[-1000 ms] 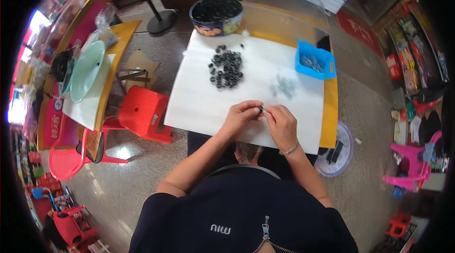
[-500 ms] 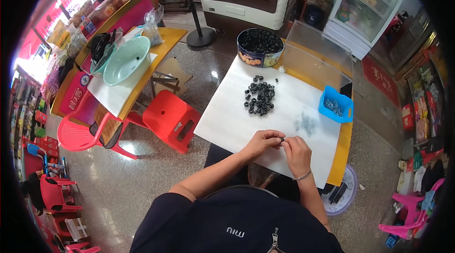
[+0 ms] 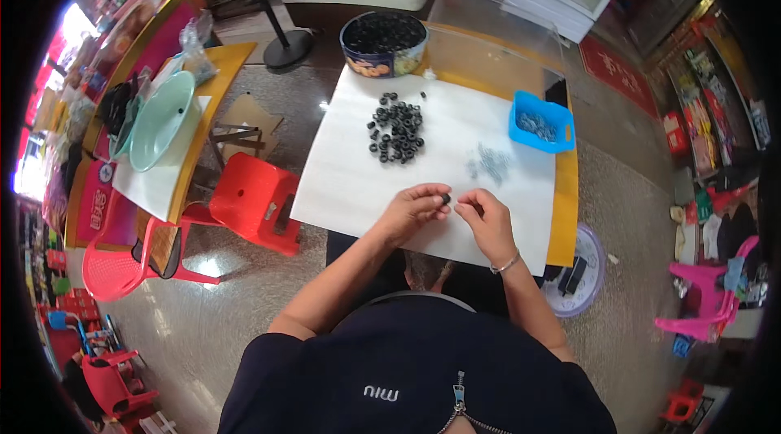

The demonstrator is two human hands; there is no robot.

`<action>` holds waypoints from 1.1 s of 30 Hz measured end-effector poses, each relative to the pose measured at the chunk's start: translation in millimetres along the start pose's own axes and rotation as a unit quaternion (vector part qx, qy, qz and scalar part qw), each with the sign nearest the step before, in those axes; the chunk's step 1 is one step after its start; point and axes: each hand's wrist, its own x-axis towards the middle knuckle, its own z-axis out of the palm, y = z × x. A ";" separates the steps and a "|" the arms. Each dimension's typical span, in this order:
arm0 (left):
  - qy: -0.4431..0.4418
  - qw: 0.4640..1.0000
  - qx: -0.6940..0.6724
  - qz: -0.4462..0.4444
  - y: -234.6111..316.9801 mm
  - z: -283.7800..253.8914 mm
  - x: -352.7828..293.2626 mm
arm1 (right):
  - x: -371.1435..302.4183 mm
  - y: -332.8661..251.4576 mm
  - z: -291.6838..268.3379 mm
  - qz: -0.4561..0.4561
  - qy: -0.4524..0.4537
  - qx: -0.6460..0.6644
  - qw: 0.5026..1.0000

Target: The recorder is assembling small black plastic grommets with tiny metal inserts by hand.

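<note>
In the head view, the person's left hand [image 3: 411,210] pinched a black ring-shaped part [image 3: 445,199] between thumb and fingertips, just above the near part of a white sheet [image 3: 350,182] spread over a yellow table [image 3: 565,214]. The right hand [image 3: 490,231] was just beside it, its thumb and forefinger brought toward each other and its other fingers curled; whether it gripped something tiny could not be told. The two hands stood slightly apart, with the black part on the left hand's side of the gap. A bracelet [image 3: 506,263] circled the right wrist.

Beyond the left hand, a loose pile of similar black parts [image 3: 397,131] lay on the sheet, with a single black piece [image 3: 423,95] apart from it toward the far side. Beyond the right hand was a scatter of small grey-blue pieces [image 3: 490,163], too fine to make out singly. To the right of that scatter, a blue plastic basket [image 3: 533,141] held more pieces of similar colour. At the far left corner of the table stood a round printed tub [image 3: 399,65], filled with black parts, and a transparent plastic panel [image 3: 496,43] was to its right.

A red stool [image 3: 254,200] stood on the floor left of the table. Farther left, a pale green basin [image 3: 159,129] rested on a second table [image 3: 183,178].
</note>
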 end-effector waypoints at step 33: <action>-0.016 0.997 -0.077 0.027 9.0 -26.8 -2.6 | 223.5 43.3 52.6 0.010 -0.047 0.031 0.998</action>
